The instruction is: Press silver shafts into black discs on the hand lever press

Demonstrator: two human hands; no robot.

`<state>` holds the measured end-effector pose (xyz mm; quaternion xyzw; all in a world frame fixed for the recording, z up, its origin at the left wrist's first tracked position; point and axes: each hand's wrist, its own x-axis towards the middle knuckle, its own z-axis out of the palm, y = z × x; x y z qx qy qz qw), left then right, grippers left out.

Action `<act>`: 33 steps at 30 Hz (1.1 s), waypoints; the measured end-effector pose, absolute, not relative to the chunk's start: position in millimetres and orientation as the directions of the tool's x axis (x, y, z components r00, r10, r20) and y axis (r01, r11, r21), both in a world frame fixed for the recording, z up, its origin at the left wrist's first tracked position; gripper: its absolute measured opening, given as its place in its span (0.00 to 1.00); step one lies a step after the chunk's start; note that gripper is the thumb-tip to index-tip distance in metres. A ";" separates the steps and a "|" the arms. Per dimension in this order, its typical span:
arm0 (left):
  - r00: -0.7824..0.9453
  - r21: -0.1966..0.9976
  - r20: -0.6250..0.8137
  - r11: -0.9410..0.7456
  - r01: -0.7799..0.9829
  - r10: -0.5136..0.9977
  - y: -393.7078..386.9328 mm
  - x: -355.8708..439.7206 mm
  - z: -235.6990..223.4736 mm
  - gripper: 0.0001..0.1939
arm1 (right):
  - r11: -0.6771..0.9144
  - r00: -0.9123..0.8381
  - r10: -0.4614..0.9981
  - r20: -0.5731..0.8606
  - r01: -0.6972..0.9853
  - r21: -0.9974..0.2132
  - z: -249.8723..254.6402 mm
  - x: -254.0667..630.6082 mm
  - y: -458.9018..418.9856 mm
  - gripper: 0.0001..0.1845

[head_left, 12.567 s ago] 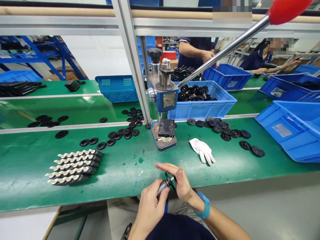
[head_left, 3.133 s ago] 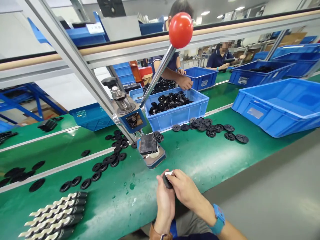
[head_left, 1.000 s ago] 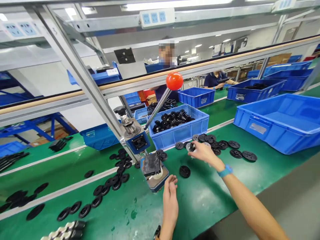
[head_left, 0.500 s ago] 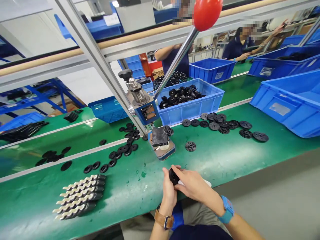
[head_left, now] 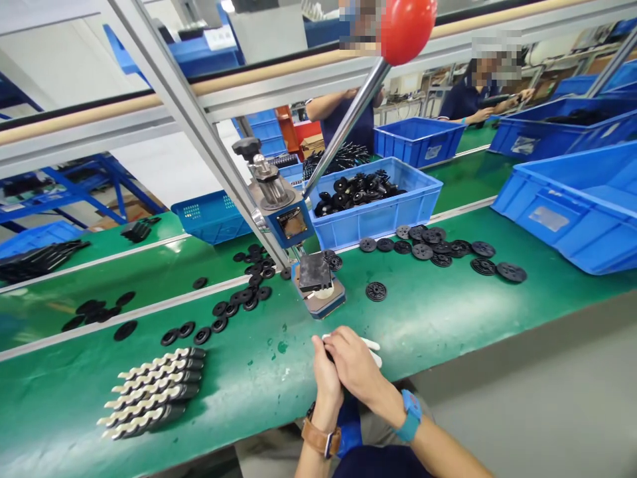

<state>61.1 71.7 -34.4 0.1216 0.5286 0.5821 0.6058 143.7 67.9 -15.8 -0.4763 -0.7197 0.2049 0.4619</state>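
My left hand (head_left: 326,375) is closed around a small black part (head_left: 328,354), which is mostly covered by fingers. Over it lies my right hand (head_left: 355,365), fingers bent and pressed against the left hand. White slender pieces (head_left: 372,344) poke out from beneath the right hand; their full shape is hidden. Just beyond both hands stands a lever press (head_left: 288,219) with a black block (head_left: 314,271) on its base and a red ball (head_left: 408,30) on its lever. One black ribbed disc (head_left: 376,291) lies to the right of the press.
Rows of black-and-cream parts (head_left: 154,392) stand on the green bench (head_left: 239,398) at left. Black rings (head_left: 219,324) and ribbed discs (head_left: 423,251) lie scattered. A blue bin (head_left: 378,219) of black parts sits behind the press; another blue bin (head_left: 572,206) is at right. Co-workers (head_left: 472,89) are beyond.
My right hand has moved left and folded over the black part, which showed more before. Two white tips now stick out on its right side. The view has shifted slightly.
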 end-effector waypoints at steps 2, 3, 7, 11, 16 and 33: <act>-0.244 0.769 -0.492 0.285 -0.572 0.836 71.8 58.4 -37.4 0.28 | 0.513 -0.192 0.854 0.484 0.468 -0.720 -21.3 139.0 60.8 0.14; -0.243 0.769 -0.488 0.282 -0.573 0.838 71.2 57.0 -38.4 0.28 | 0.537 -0.229 0.842 0.489 0.455 -0.711 -23.6 139.2 57.3 0.15; -0.202 0.760 -0.468 0.275 -0.590 0.860 66.8 51.9 -39.1 0.31 | 0.597 -0.345 0.801 0.489 0.406 -0.692 -31.8 151.3 45.1 0.16; -0.180 0.782 -0.395 0.227 -0.580 0.901 65.8 45.7 -31.4 0.35 | 0.498 -0.267 0.861 0.432 0.277 -0.821 -29.1 174.2 43.6 0.14; -0.088 0.784 -0.370 0.260 -0.564 0.925 65.7 47.1 -19.2 0.39 | 0.114 0.349 0.937 0.034 -0.213 -0.970 8.8 191.3 69.3 0.14; 0.003 0.496 -0.569 0.346 -0.796 0.823 78.1 42.9 -35.6 0.36 | 0.644 -0.369 0.765 0.528 0.408 -0.647 -30.2 144.8 48.5 0.28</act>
